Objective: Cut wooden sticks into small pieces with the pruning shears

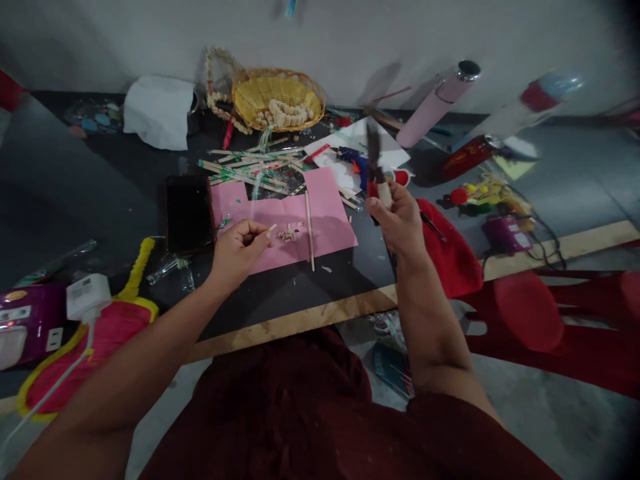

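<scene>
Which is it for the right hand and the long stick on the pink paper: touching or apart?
Apart. The head view shows the right hand off to one side of the long stick, with pink paper visible between them.

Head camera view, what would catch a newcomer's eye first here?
Probably the pink paper in the middle of the dark table, with small wooden pieces on it. To its right, the right hand holds up a dark-bladed tool; the left hand pinches a small stick. A yellow basket sits behind.
</scene>
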Demonstrator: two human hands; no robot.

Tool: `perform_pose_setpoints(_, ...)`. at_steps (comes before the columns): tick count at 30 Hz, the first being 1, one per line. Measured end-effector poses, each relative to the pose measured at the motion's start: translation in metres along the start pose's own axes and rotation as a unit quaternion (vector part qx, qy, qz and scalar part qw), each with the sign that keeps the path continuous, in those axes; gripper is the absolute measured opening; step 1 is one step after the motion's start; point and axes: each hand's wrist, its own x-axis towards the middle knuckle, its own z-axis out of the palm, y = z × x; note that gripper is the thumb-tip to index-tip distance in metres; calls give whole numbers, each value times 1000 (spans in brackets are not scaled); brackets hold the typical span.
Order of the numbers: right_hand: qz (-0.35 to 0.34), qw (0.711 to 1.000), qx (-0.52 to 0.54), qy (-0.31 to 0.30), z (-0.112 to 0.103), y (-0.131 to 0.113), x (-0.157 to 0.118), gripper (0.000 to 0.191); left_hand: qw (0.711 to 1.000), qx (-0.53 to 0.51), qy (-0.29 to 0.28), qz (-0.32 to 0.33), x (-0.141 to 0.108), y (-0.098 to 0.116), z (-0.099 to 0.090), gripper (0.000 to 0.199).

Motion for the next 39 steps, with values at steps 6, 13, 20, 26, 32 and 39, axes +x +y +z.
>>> perform_pose_setpoints(6, -4, 977, 127, -171, 22, -34, 0, 23, 990, -126, 7, -59, 4, 0, -2, 11)
perform_pose_setpoints(13, -207, 934, -200, -210, 56, -37, -10, 38, 962, -266, 13, -66, 9, 8, -11, 21)
perform_pose_setpoints(20, -225, 898, -271, -263, 57, -39, -22, 37, 961, -266, 3, -70, 10, 13, -10, 28)
perform_pose_setpoints(26, -231, 890, -280, -277, 60, -44, -26, 39, 963, -262, -10, -58, 10, 8, -8, 27)
perform_pose_setpoints(32, -225, 889, -274, -290, 62, -45, -28, 40, 973, -221, -3, -73, 8, 4, -7, 30)
perform_pose_setpoints(39, -225, 893, -240, -309, 63, -39, -27, 39, 975, -214, -12, -61, 7, 3, -8, 30)
